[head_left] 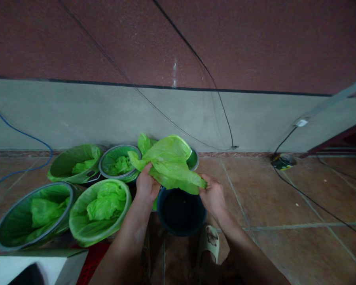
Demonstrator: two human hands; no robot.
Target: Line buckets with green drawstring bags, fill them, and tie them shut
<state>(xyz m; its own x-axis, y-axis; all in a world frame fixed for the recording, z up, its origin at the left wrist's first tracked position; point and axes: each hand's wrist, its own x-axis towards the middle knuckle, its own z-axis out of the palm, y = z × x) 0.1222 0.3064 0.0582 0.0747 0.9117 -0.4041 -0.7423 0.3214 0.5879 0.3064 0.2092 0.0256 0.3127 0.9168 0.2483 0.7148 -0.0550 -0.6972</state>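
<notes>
A light green plastic bag (173,162) is stretched between my two hands, its loose part billowing away from me. On its left edge my left hand (147,184) is closed, and my right hand (213,192) pinches the right corner. Below the bag stands a dark bucket-like bin (182,231) with no liner visible in it. Behind the bag, another bin (196,160) is mostly hidden. To the left stand several bins lined with green bags, among them a nearby bin (77,233) and a grey-rimmed bin (0,233).
Against the grey lower wall (91,111) hang thin black cables. A blue cable (32,136) curves at the left. A tin can (284,161) sits by the wall at right, with a black cord (314,204) across the tiles. A white box (62,265) is at lower left.
</notes>
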